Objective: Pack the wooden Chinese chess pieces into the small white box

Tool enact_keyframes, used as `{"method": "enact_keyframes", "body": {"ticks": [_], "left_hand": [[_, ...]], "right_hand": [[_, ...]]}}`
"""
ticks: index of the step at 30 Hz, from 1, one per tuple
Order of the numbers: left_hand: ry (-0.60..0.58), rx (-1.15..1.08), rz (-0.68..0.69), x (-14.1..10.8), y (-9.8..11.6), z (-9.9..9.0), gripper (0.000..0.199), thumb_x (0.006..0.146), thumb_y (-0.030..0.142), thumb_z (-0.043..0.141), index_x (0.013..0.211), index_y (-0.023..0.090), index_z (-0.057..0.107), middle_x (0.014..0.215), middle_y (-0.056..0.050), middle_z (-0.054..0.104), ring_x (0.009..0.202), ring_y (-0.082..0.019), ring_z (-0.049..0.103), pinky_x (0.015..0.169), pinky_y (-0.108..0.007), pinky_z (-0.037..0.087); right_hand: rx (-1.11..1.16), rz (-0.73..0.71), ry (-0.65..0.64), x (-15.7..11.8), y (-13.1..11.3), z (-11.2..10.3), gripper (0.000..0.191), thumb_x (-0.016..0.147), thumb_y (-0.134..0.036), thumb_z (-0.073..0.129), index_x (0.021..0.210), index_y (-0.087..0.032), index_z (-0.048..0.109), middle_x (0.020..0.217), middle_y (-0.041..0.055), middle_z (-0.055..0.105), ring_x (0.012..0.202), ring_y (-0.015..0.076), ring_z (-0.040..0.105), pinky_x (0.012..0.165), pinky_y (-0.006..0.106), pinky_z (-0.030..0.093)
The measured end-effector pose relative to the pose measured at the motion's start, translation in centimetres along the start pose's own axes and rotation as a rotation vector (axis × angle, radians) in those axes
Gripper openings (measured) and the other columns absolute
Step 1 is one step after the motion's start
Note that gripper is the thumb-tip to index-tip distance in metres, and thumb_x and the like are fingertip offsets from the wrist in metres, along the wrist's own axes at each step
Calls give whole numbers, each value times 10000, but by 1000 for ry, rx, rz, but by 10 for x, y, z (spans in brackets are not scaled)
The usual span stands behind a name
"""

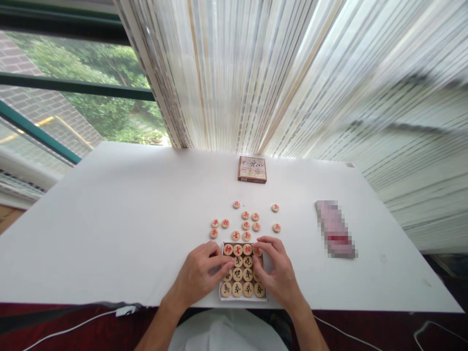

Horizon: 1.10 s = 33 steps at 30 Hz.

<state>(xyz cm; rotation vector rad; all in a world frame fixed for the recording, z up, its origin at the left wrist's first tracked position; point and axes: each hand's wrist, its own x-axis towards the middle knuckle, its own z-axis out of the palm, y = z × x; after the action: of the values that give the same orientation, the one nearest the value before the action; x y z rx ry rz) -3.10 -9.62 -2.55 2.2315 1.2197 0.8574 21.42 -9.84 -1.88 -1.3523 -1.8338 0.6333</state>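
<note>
While twelve red pieces (245, 225) lie loose on the worktop (127, 219), the box (243, 299) shows four reds (238, 250) above black rows (237, 289); left hand (197, 273) nearly pinched (holding anything? can't tell), right hand (280, 273) narrow around a corner red, grip unclear.

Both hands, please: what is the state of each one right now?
Left hand: thumb and finger close together over the box; any hold cannot be told.
Right hand: fingers curled at a red-marked corner piece; grip cannot be told.

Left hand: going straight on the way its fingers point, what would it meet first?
Probably the black-marked xiangqi piece just beyond the fingertips of your left hand, though height is unclear and it might pass above.
</note>
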Motion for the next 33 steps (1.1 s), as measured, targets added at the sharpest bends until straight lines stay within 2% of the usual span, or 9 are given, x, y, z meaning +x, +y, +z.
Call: {"method": "enact_keyframes", "body": {"ticks": [6, 10, 14, 18, 26, 33], "left_hand": [[12, -47, 5, -1, -2, -1, 161, 977, 273, 621, 1045, 257, 765, 824, -31, 598, 747, -152, 566, 678, -269, 462], [28, -118, -37, -2, -1, -2, 147, 987, 270, 602, 1066, 235, 721, 843, -24, 614, 768, -149, 592, 716, -266, 482], [71, -164, -153, -5, -1, 0, 151, 1000, 285, 573, 1118, 220, 642, 826, -4, 614, 715, -137, 576, 689, -256, 482], [91, -184, -194, -5, -3, 2, 142, 1008, 289, 552, 1118, 222, 613, 853, -5, 624, 729, -137, 589, 708, -255, 494], [89, -178, -176, -1, -2, 2, 128, 1006, 280, 545, 1109, 229, 600, 889, -9, 627, 721, -137, 583, 704, -257, 501], [100, -161, -144, 2, 1, 1, 93, 1010, 246, 519, 1069, 229, 588, 932, -13, 623, 722, -136, 578, 712, -262, 504]], "right_hand": [[66, 39, 62, 3, 3, -5, 190, 960, -212, 580, 1123, -243, 673, 1167, 102, 639, 1116, 261, 632, 968, 446, 565], [-8, -59, 60, 17, 10, -14, 272, 995, -157, 501, 1185, -265, 662, 1210, 91, 636, 1166, 254, 610, 1063, 500, 498], [-114, -174, -29, 38, 14, -25, 439, 985, -62, 431, 1288, -308, 632, 1258, 76, 633, 1202, 254, 581, 1020, 490, 528], [-208, -212, -97, 51, 14, -29, 477, 963, -29, 455, 1309, -310, 626, 1271, 60, 655, 1177, 267, 570, 990, 508, 543], [-248, -212, -131, 48, 20, -27, 482, 945, -1, 464, 1290, -285, 644, 1249, 58, 684, 1152, 273, 578, 989, 521, 553], [-272, -209, -70, 45, 28, -32, 405, 964, -59, 502, 1269, -278, 653, 1206, 67, 694, 1139, 271, 596, 976, 501, 554]]}}
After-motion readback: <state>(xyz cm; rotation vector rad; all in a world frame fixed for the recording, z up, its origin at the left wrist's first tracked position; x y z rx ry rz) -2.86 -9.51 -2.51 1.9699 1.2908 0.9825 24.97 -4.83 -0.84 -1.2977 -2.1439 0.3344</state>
